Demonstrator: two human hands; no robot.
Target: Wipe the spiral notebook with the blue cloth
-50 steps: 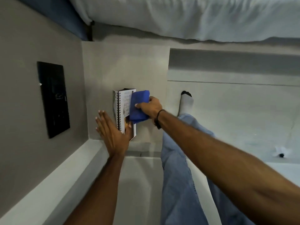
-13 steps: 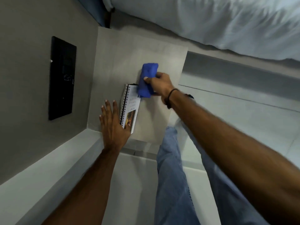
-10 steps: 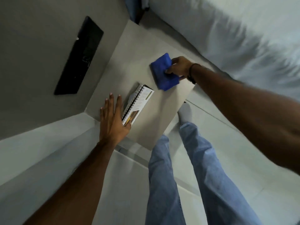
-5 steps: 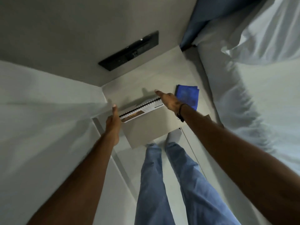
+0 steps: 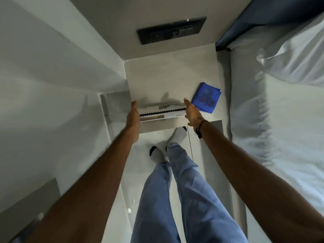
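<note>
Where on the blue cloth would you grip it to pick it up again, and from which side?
Pinch the cloth at its near left corner, coming from above with the right hand, which is right beside that corner. It lies folded flat on the table, so there is no raised part to grab, and its right side sits close to the bed.

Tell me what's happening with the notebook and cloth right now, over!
Left hand and right hand at either end of the spiral notebook. Blue cloth lies free on the bedside table, beside the right hand. Nothing in the way.
</note>
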